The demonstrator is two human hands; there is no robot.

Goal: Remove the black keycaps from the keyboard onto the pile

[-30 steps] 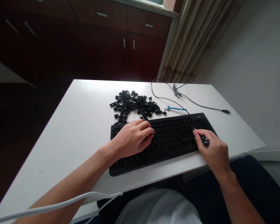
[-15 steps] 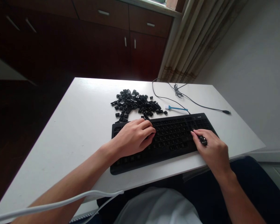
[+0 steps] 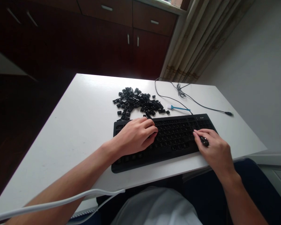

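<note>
White table [image 3: 84,118] beneath keyboard [image 3: 168,137], piled keycaps [image 3: 136,101]

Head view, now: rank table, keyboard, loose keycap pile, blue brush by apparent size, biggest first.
1. table
2. keyboard, partly hidden by the hands
3. loose keycap pile
4. blue brush

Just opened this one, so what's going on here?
A person sits at a white table with both hands at a black keyboard. The left hand is over its left part; whether it grips anything is hidden. The right hand holds a small dark object in its curled fingers, fingertips at the keyboard's right part. Beyond the keyboard lie a heap of loose black keycaps and a blue brush.
</note>
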